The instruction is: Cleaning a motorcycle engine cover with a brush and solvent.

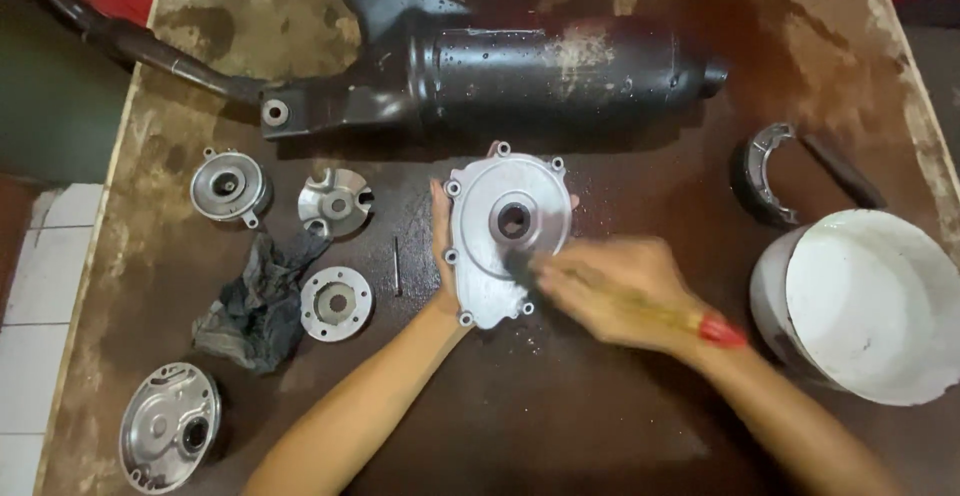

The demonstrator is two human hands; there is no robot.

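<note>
Head view: metal cover [505, 236] lies mid-desk, long axis near-to-far. Left hand [441, 246] braces its left edge, fingers flat; right hand [615, 291] grips a brush [640, 306] against its right side.

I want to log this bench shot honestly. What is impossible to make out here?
- Right hand and brush: motion-blurred, head view; bristles unclear.
- Cover plate: lower right part hidden by that hand.
- White bucket: cut by right edge.
- Exhaust muffler: pipe runs off left edge.
</note>
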